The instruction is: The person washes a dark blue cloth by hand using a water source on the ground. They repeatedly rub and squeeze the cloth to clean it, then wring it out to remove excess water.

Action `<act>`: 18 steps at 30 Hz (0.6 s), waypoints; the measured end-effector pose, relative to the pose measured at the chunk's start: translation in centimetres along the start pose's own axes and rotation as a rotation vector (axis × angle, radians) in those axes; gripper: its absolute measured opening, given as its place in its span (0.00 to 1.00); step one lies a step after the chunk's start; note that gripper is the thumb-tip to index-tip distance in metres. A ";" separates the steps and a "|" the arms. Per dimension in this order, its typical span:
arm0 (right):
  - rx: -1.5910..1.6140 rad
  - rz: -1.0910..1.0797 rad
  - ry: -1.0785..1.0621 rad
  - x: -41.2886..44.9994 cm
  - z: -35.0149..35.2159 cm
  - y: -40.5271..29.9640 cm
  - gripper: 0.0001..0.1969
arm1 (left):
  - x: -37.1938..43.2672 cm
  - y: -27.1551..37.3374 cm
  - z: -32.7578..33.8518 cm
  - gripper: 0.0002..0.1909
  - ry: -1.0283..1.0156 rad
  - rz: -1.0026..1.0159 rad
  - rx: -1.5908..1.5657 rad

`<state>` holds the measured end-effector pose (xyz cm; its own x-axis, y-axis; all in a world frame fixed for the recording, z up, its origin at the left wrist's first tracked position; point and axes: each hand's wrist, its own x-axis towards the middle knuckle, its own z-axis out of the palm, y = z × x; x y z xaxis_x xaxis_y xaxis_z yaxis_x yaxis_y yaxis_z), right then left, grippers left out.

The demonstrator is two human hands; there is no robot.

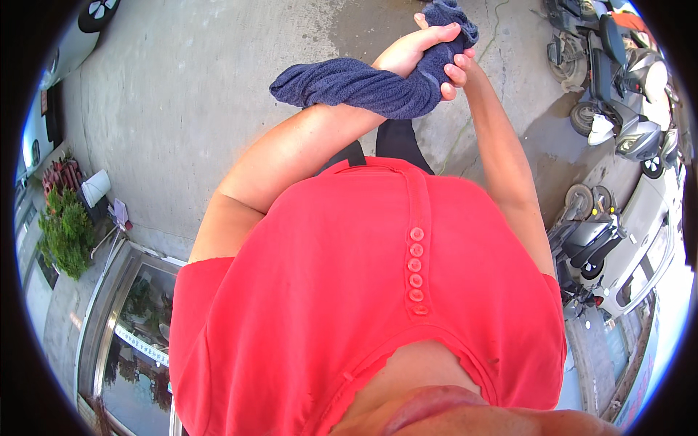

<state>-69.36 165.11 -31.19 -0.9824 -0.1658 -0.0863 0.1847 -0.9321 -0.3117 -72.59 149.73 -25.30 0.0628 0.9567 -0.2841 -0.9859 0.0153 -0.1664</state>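
Observation:
A dark blue towel, twisted into a thick rope, is held out in front of my body. My left hand grips its upper part, thumb lying across the cloth. Lower down, the fingers of my right hand curl around the same stretch from the right. From there the towel bends left and lies over my left wrist and forearm, with its loose end sticking out past the arm. The palm of my right hand is hidden behind the cloth.
Concrete ground with a wet patch lies ahead. Scooters and a pale car stand at right. On the left are a green shrub, a white bucket and a glass door or window.

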 end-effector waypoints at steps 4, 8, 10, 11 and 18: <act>0.189 0.000 -0.176 1.6 2.1 2.1 0.40 | 2.3 -1.5 -0.5 0.22 -0.126 -0.044 -0.163; 0.289 -0.066 -0.360 2.0 5.1 0.8 0.44 | 1.0 -2.2 0.4 0.22 -0.089 0.024 -0.140; 0.409 -0.205 -0.459 0.6 5.9 -0.4 0.46 | 0.5 -1.9 2.1 0.22 -0.126 0.015 -0.156; 0.370 -0.261 -0.443 -0.1 6.5 -1.0 0.47 | 0.3 -1.8 3.0 0.22 -0.157 0.018 -0.174; -0.456 -0.439 -0.010 -2.0 13.2 -2.4 0.18 | -4.4 -1.8 9.1 0.13 0.006 0.012 0.232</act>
<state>-68.24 163.42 -17.76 -0.9693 0.1958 0.1489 -0.2438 -0.6836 -0.6879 -72.52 148.13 -15.13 0.0507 0.9556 -0.2904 -0.9958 0.0708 0.0589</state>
